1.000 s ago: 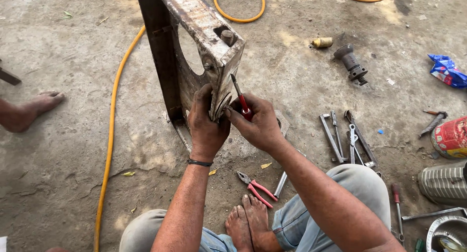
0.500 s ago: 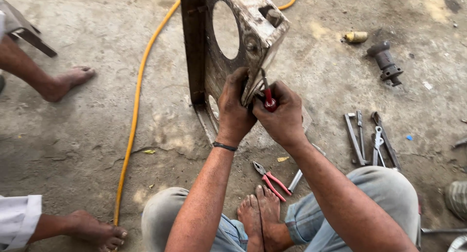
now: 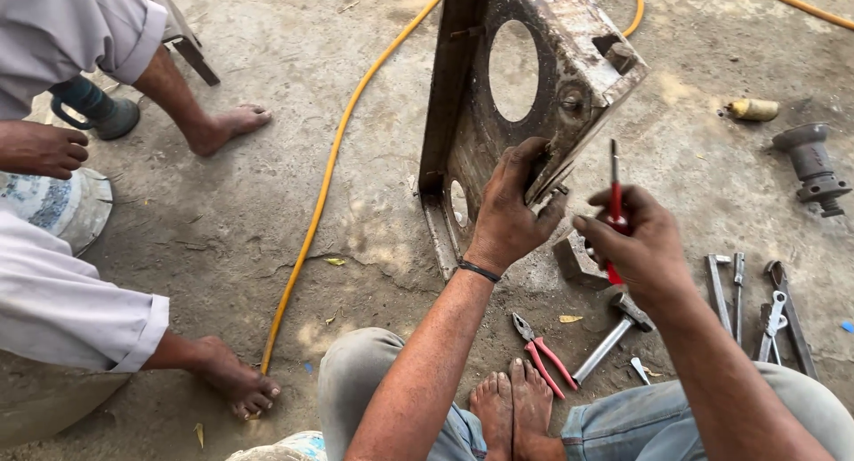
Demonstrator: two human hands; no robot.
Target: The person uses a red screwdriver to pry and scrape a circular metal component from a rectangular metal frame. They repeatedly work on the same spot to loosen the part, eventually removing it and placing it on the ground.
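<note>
Head view, single entry.

Item: rusty metal plate (image 3: 498, 150), standing upright on the concrete floor (image 3: 267, 203), with one large round hole and a smaller one low down; a bolt fitting sits near its upper right edge.

Left hand (image 3: 511, 214): grip pressed together over the plate's right edge, fingers wrapped round the metal, steadying it upright.

Right hand (image 3: 636, 243): grip pinching a red-handled screwdriver (image 3: 614, 208), shaft pointing up. The tool stands just beside the plate's right edge, apart from it, not touching.

Stage, as judged: the plate is held fast and the tool is in hand but not applied to the edge; whatever is to be worked at that edge looks not yet engaged.

On the floor, near: red-handled pliers (image 3: 541, 352) by the bare feet, a hammer (image 3: 609, 336) to their right, a row of spanners (image 3: 756, 310) further right. Far right: a grey cylindrical part (image 3: 811, 166) and a small yellowish part (image 3: 754, 111). A yellow hose (image 3: 320, 203) runs left of the plate.

Left: another person (image 3: 71, 310) in light clothing, barefoot.
</note>
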